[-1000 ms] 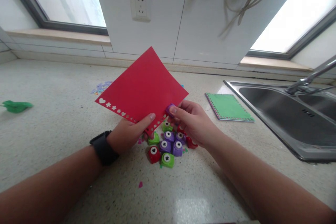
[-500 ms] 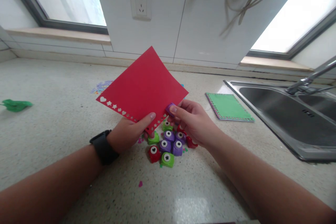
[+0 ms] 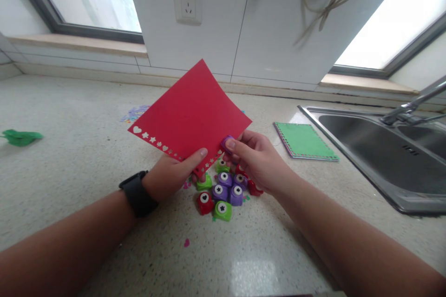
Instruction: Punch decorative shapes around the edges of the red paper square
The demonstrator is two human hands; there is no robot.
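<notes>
The left hand (image 3: 173, 171) pinches the red sheet (image 3: 191, 111) at its near corner. On the sheet's right edge, the right hand (image 3: 258, 160) pinches a purple punch (image 3: 225, 140), apparently mid-border; another press would call for a steady sheet

Solid red on the four-cornered paper sheet (image 3: 191, 111), patterned along near edges with heart and star holes (image 3: 137, 129); purple, green or red on rounded plastic punches (image 3: 236, 196); speckled off-white on the stone counter (image 3: 156, 260).
</notes>
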